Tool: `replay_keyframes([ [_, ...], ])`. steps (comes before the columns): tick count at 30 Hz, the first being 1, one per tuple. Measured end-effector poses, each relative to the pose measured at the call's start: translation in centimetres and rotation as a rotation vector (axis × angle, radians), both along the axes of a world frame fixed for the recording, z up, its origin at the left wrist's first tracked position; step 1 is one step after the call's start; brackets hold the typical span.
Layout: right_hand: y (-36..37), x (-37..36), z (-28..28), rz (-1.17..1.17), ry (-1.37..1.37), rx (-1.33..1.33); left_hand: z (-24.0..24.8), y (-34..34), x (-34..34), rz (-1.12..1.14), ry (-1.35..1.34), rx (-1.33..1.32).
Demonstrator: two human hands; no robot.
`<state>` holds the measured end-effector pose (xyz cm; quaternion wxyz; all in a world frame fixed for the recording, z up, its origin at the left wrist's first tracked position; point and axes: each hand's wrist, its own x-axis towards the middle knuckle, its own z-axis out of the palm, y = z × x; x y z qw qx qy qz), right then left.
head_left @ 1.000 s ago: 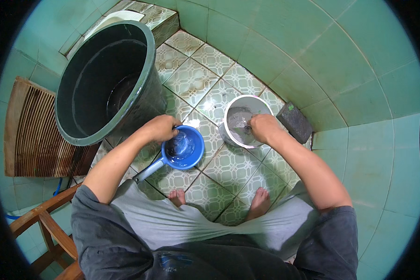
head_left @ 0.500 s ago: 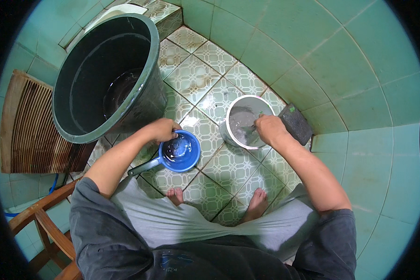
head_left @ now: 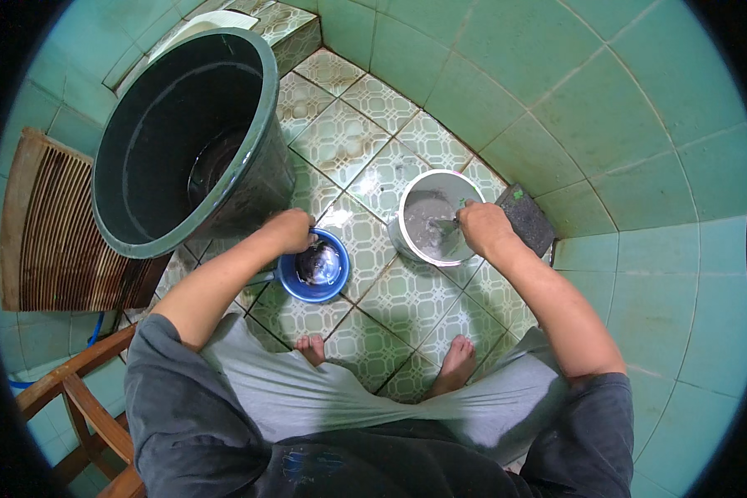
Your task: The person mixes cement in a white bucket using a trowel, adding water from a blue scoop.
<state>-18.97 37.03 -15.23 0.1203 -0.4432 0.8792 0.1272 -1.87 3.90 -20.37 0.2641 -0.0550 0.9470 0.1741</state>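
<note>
I see the person leaning over the tiled floor (head_left: 344,141), so I take twelve as straight ahead of them and the bare tiles between their hands as the dial's middle. Toward nine, the left hand (head_left: 289,232) pinches the rim of a blue dipper (head_left: 314,294) holding some liquid. Toward two, the right hand (head_left: 485,229) is clenched round a small tool (head_left: 446,224), its handle mostly hidden in the fist, its grey end inside a pale bucket (head_left: 441,184) with a grey mixture. A dark block (head_left: 524,226) sits just past that hand; a big dark tub (head_left: 257,183) stands at ten.
</note>
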Motion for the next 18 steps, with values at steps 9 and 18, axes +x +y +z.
replay_keyframes([
  [9, -0.4, 1.0, -2.1, 0.159, -0.092, -0.055, 2.0, 6.8, -10.7, -0.034, 0.264, 0.343],
  [18, 1.9, 0.3, 1.5, -0.034, -0.028, -0.065, 0.0, 10.6, -14.1, 0.384, 0.255, 0.688],
])
